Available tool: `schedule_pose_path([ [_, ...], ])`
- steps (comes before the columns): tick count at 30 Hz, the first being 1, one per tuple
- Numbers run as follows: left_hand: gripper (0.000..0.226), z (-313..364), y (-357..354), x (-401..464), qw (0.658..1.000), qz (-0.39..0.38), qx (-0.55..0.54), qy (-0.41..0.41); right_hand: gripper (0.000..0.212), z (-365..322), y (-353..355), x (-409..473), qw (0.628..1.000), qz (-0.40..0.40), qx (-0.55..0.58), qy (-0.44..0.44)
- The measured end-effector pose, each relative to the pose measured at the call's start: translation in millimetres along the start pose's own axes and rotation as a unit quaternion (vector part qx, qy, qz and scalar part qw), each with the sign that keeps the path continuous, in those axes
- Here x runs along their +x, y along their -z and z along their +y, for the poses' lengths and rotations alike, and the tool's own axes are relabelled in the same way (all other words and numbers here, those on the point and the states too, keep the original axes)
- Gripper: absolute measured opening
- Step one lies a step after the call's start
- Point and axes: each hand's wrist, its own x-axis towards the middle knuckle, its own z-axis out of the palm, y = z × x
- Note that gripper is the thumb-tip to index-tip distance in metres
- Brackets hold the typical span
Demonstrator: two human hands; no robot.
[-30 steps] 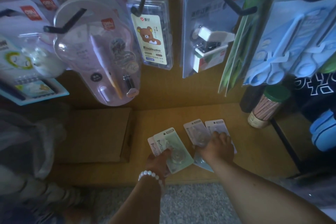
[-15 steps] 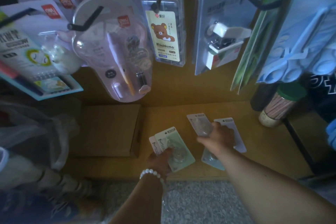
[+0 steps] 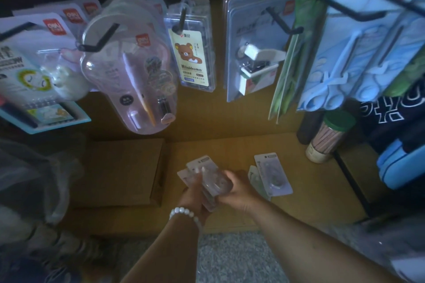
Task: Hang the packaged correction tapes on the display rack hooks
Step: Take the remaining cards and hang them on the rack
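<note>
Gathering correction tape packs below the hooks

Our right hand (image 3: 234, 187) has added a pack to the stack (image 3: 208, 181) our left hand (image 3: 195, 193) grips; both sets of fingers pinch it, nothing hung yet.

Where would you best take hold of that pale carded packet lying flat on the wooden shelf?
Pinch the pale carded packet by its flat long edges, coming from above: it lies face up on the wooden shelf, and the clear bulging blister offers poor purchase.

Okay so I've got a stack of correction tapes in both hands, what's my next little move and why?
Probably reach the right hand back for the two packs on the shelf. The left hand already grips the stack, and those two aren't gathered yet.
</note>
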Motion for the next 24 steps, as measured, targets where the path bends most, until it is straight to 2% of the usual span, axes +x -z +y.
schedule_pose_path([
  [4,0.085,-6.6,-0.1,2.4,0.999,-0.015,0.044,0.007,0.103,3.2,1.9,-6.4,1.000,-0.012,-0.003,0.006],
  [5,0.085,-7.1,-0.1,2.0,0.999,-0.020,0.040,0.008,0.101,1.2,4.6,-11.5,1.000,-0.018,0.004,0.018],
  [7,0.069,-7.4,-0.9,-0.7,0.999,-0.022,0.034,0.003,0.088,-1.2,10.1,-17.2,0.999,-0.001,0.028,0.036],
  [8,0.062,-8.1,0.4,-1.4,0.999,-0.025,0.036,-0.001,0.079,-0.6,12.2,-16.5,0.998,0.041,0.032,0.042],
  [10,0.057,-9.1,3.3,-3.3,0.999,-0.030,0.037,-0.008,0.061,8.8,19.0,-8.5,0.984,0.175,0.002,0.033],
  [12,0.058,-9.9,6.6,-5.9,0.998,-0.035,0.043,-0.011,0.048,24.8,32.7,0.4,0.953,0.296,-0.055,-0.033],
  [15,0.060,-12.6,12.6,-8.6,0.998,-0.041,0.052,-0.013,0.048,50.5,58.3,4.1,0.905,0.381,-0.100,-0.159],
  [18,0.046,-15.7,17.9,-12.3,0.997,-0.045,0.058,-0.014,0.059,65.0,74.9,7.1,0.876,0.375,-0.164,-0.257],
  [24,0.058,-28.4,20.2,-6.6,0.997,-0.044,0.063,-0.008,0.059,73.8,75.0,19.2,0.868,0.347,-0.228,-0.273],
])
